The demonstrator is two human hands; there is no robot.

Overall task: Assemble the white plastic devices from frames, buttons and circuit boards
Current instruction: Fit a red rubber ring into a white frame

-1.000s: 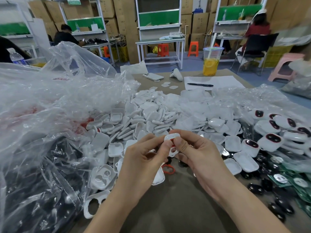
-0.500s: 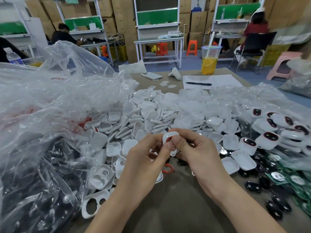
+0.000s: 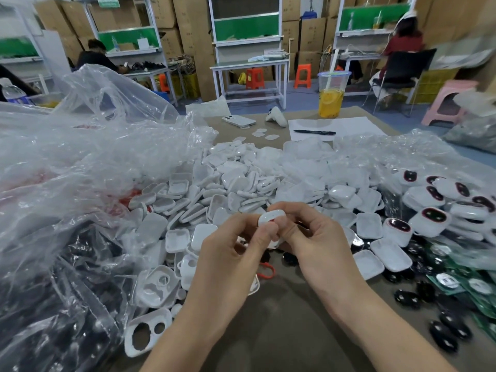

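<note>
A small white plastic frame [image 3: 269, 217] with a bit of red showing sits between both hands above the table's middle. My left hand [image 3: 236, 248] pinches its lower left side with thumb and fingers. My right hand [image 3: 316, 242] grips it from the right, fingers curled round its top. Behind the hands spreads a heap of white shells [image 3: 236, 181]. Finished white devices with dark red-rimmed windows [image 3: 429, 218] pile at the right. Black buttons [image 3: 442, 334] and green circuit boards [image 3: 472, 288] lie at the right front. A red ring [image 3: 267, 272] lies under the hands.
Large clear plastic bags [image 3: 80, 183] bulge on the left, with dark parts inside. At the far end of the table are a phone [image 3: 239, 120], a pen on paper [image 3: 314, 132] and a cup of yellow drink [image 3: 331, 95]. Other people sit at benches behind.
Both hands have kept hold of the white frame and turned it a little between the fingers. The view has shifted slightly.
</note>
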